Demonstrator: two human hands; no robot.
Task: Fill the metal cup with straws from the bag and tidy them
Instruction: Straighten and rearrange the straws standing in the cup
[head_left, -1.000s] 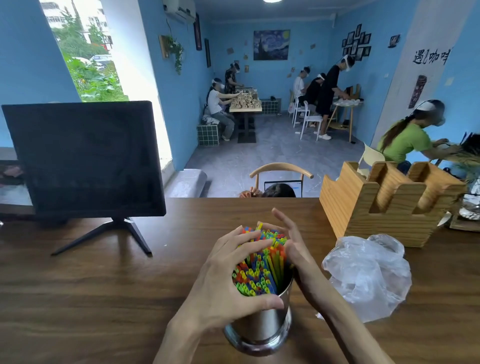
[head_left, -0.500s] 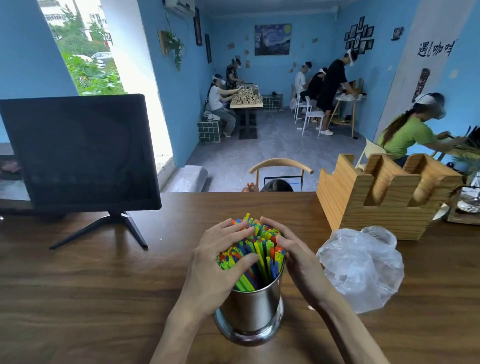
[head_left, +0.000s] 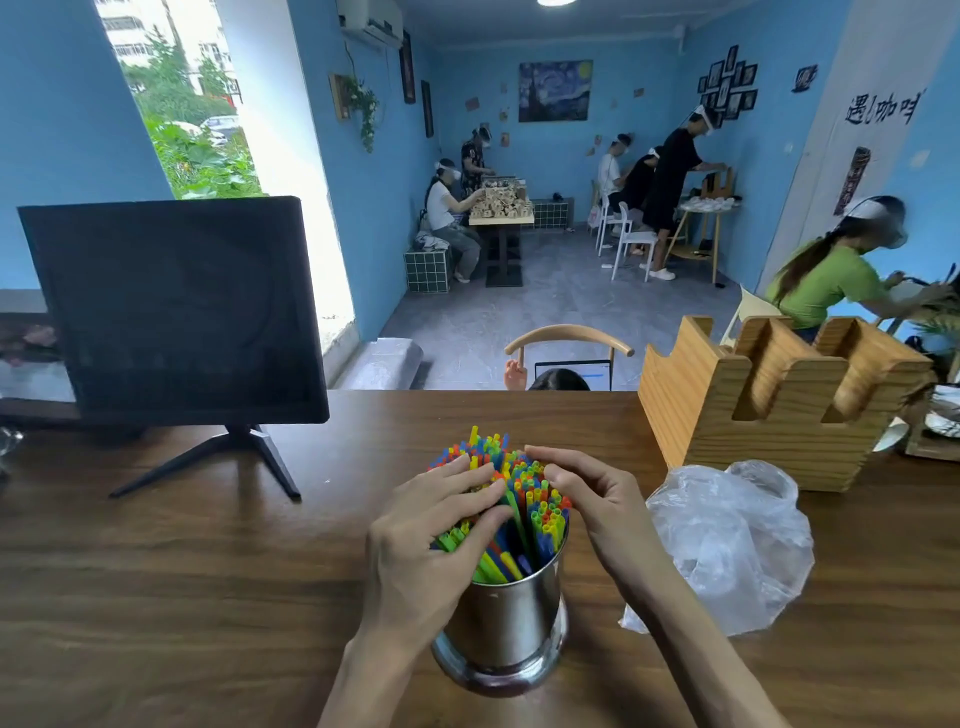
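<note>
Both hands were on the straws! Our left hand (head_left: 423, 540) lay flat against the left side of the bundle of coloured straws (head_left: 524, 499), fingers stretched out and pressing, thumb along the near edge. Our right hand (head_left: 597, 499) came in from the other side, fingers relaxed and only lightly bent, tips touching the straw tops, nothing pinched that we could see. The straws stood fanned in one metal cup (head_left: 506, 629), which sat on the wooden table (head_left: 182, 597) right in front of us, its left wall hidden behind our left wrist. Just right of the cup lay one crumpled clear plastic bag (head_left: 727, 551), partly behind our right forearm. Behind the bag stood one wooden holder (head_left: 769, 400) with two slots. Off to the left we had one dark monitor (head_left: 171, 312) on a splayed stand. Past the table edge, one curved chair back (head_left: 569, 338) showed.
</note>
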